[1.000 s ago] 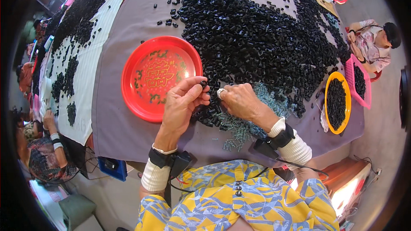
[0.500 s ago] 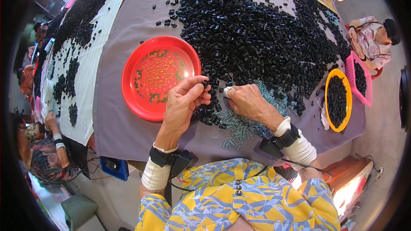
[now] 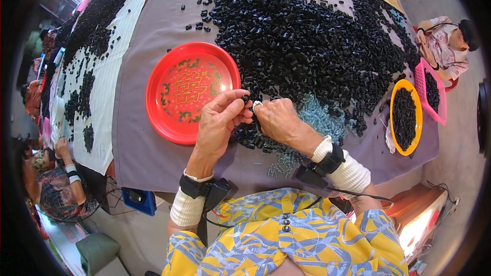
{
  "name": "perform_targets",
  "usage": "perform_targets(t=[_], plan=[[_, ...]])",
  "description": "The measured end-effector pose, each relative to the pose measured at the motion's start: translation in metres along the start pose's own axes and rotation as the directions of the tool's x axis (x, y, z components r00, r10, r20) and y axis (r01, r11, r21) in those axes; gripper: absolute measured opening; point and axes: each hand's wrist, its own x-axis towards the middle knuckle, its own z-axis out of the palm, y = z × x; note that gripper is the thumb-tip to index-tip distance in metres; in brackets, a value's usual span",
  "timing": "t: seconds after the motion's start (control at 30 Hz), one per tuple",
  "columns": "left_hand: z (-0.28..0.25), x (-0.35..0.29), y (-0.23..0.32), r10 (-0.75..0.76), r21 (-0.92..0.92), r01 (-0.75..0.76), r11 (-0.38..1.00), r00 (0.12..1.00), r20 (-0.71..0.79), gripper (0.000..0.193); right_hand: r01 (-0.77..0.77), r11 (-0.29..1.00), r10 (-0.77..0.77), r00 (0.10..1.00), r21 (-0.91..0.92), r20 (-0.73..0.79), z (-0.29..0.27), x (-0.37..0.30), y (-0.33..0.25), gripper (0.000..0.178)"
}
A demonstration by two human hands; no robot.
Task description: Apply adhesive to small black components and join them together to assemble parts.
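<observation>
The left hand [image 3: 217, 122] pinches a small black piece [image 3: 245, 98] between thumb and fingertips, just in front of the worker. Taking twelve o'clock as straight away from the worker, those fingers point to about one. The piece's long axis I can't make out; the fingers cover too much, and only a dark, shiny, rounded bit shows. The right hand [image 3: 279, 120] is at three o'clock from the left, close by, its fingers curled downward; whether they grip anything I can't tell. A red tray [image 3: 162, 130] with a gold pattern lies at ten o'clock from the left hand. The heap [image 3: 307, 41] of similar glossy black pieces spreads at one o'clock, pale blue bits [image 3: 322, 115] at three beside the right hand.
</observation>
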Motion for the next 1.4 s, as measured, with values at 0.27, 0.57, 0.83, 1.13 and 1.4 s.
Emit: perform_targets(t=[0.27, 0.57, 0.83, 1.13, 1.4], plan=[[-0.003, 0.001, -0.006, -0.006, 0.023, 0.006, 1.000, 1.000, 0.015, 0.023, -0.058, 0.959, 0.114, 0.975, 0.277, -0.189, -0.014, -0.014, 0.022, 0.018], [0.015, 0.004, -0.015, 0.011, 0.184, -0.030, 0.983, 0.995, 0.100, 0.024, 0.123, 0.913, -0.003, 0.955, 0.388, -0.296, -0.065, -0.022, 0.019, 0.016], [0.021, 0.003, -0.017, 0.016, 0.274, -0.047, 0.961, 0.993, 0.115, 0.023, 0.102, 0.933, -0.007, 0.963, 0.344, -0.268, -0.068, -0.030, 0.026, 0.012], [0.022, 0.003, -0.022, 0.058, 0.406, -0.107, 0.907, 0.990, 0.130, 0.022, 0.141, 0.967, -0.103, 0.978, 0.211, -0.179, -0.070, -0.028, 0.027, 0.011], [0.022, 0.003, -0.022, 0.032, 0.378, -0.080, 0.922, 0.991, 0.132, 0.022, 0.156, 0.797, 0.030, 0.954, 0.583, -0.297, -0.062, -0.028, 0.031, 0.011]])
